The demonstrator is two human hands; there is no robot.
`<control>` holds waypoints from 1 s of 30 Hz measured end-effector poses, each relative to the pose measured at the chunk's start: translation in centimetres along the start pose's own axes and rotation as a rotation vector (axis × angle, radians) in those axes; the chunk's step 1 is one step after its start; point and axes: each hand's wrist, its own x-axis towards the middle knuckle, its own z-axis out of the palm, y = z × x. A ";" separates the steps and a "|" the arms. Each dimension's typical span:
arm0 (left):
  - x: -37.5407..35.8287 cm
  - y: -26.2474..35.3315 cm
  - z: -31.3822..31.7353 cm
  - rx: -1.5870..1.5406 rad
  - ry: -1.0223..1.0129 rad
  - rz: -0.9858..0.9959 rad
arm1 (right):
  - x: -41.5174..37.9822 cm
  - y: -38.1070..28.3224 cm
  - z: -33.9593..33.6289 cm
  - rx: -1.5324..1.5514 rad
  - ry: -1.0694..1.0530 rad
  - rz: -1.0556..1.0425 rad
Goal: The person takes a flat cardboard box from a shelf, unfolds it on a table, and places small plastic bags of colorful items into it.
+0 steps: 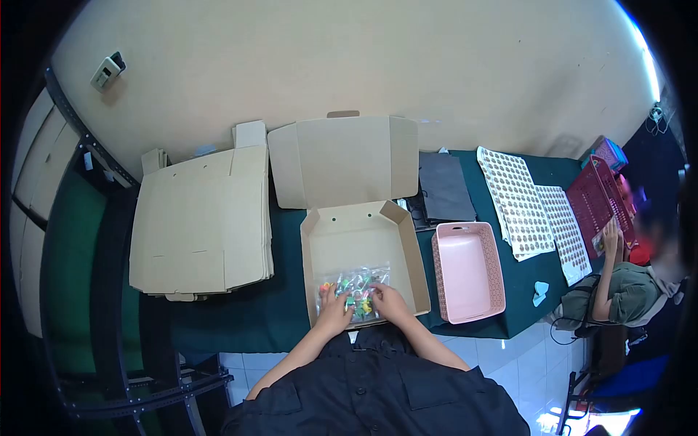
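An open cardboard box (360,236) stands in front of me with its lid raised against the wall. Clear plastic bags (356,280) with small colourful pieces lie in its near part. My left hand (334,311) rests on the bags at their left side, fingers apart. On their right side is my right hand (390,302), its fingers bent over the edge of a bag; whether they pinch the plastic is too small to tell.
Flat cardboard boxes (200,218) are stacked at left. To the right are a pink basket (469,272), black folders (446,185), sticker sheets (516,203) and a dark red basket (589,196). A co-worker (629,294) is at the far right.
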 end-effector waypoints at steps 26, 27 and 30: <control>0.8 -1.3 -1.3 0.011 -0.044 -0.011 | 0.2 0.8 -1.3 -0.012 0.168 0.052; 1.0 -1.5 -1.2 0.011 -0.032 0.000 | 0.3 1.1 -1.4 -0.017 0.179 0.041; 1.0 -1.3 -1.5 -0.060 -0.112 -0.031 | 0.8 3.0 -0.7 -0.183 0.274 0.057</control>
